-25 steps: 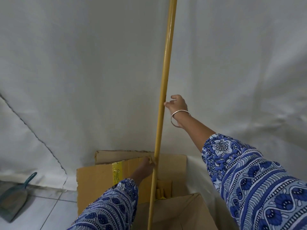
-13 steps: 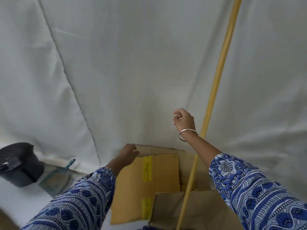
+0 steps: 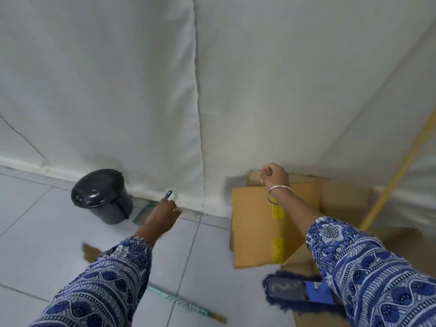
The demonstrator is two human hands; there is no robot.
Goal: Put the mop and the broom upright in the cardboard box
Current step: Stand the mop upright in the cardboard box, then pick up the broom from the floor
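Observation:
The cardboard box [image 3: 257,232] stands open against the white sheet, its flaps spread. The mop's yellow pole [image 3: 401,171] rises out of it and leans right against the sheet; the blue fringed mop head [image 3: 290,290] shows at the near side of the box, partly behind my right sleeve. The broom [image 3: 184,303] lies on the tiled floor to the left of the box, with a teal patterned handle and brown bristles beside my left sleeve. My right hand [image 3: 274,175] is curled at the box's back flap. My left hand [image 3: 162,214] reaches out over the floor and holds nothing.
A black lidded bin [image 3: 101,197] stands by the wall at the left. Next to it a teal dustpan [image 3: 144,213] leans, just beyond my left hand. The white sheet [image 3: 141,90] covers the whole wall behind.
My view has swung left and down. My right hand has let go of the mop pole and come down to the box flap. My left hand has left the box and moved left toward the dustpan.

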